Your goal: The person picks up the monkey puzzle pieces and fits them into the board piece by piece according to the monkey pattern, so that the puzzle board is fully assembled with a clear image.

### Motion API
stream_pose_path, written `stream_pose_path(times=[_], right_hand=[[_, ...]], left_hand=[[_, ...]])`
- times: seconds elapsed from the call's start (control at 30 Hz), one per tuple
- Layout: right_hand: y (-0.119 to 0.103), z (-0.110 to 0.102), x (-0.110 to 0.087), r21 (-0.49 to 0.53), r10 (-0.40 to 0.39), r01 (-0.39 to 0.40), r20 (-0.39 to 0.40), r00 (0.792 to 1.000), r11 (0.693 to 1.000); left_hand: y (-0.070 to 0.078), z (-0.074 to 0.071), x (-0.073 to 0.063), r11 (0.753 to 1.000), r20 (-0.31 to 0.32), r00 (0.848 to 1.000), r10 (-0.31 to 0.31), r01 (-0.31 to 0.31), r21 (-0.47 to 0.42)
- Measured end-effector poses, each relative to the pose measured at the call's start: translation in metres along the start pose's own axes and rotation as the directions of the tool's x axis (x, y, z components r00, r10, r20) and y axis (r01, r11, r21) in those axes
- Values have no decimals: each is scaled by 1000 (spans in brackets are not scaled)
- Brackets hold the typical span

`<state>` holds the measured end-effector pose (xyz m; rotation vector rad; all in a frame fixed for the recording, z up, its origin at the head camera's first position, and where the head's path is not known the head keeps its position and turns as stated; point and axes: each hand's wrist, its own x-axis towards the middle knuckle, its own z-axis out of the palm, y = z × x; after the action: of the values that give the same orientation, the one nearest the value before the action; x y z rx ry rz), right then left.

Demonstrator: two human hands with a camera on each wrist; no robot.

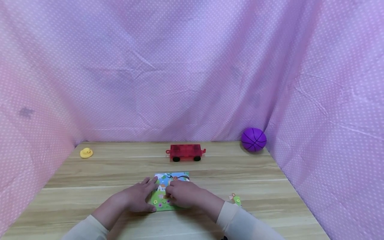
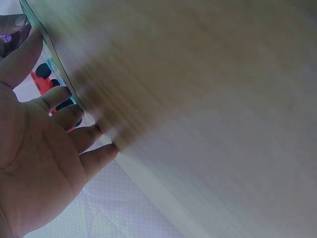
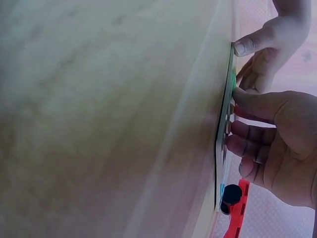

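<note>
A flat picture puzzle [image 1: 162, 203] with a green, blue and white scene lies on the table. My left hand [image 1: 139, 196] rests along its left side, fingers spread and fairly straight. The left thumb touches the near left corner; in the left wrist view the left fingertips [image 2: 74, 110] meet the tabletop. Over the middle and right of the puzzle is my right hand [image 1: 184, 194], its fingers bent down with the tips at the surface. I cannot tell whether a piece is between them. A loose puzzle piece [image 1: 237, 200] lies by the right forearm.
Behind the puzzle stands a red toy wagon [image 1: 185, 151] with black wheels. A yellow rubber duck [image 1: 86, 153] sits at the far left and a purple ball [image 1: 253, 139] at the far right corner. Pink dotted cloth [image 1: 180, 83] hangs around the wooden table [image 1: 120, 173].
</note>
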<state>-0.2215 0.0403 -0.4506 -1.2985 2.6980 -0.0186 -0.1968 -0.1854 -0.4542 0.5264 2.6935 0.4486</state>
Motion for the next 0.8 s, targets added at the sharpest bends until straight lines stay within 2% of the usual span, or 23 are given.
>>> stream_pose_path(times=[0.23,0.43,0.8], right_hand=[[-6,4,5,-17,19,-19,-6,1000,1000],[-7,4,6,2,29,-29,-2,1000,1000],[-1,1,-8,23,-37,38,-16,999,999]], left_hand=[[0,-1,-2,1000,-2,1000,18,-18,-1],[2,-2,-1,1000,7,1000,-2,2,-4],[0,-1,-1,1000,6,1000,18,-18,4]])
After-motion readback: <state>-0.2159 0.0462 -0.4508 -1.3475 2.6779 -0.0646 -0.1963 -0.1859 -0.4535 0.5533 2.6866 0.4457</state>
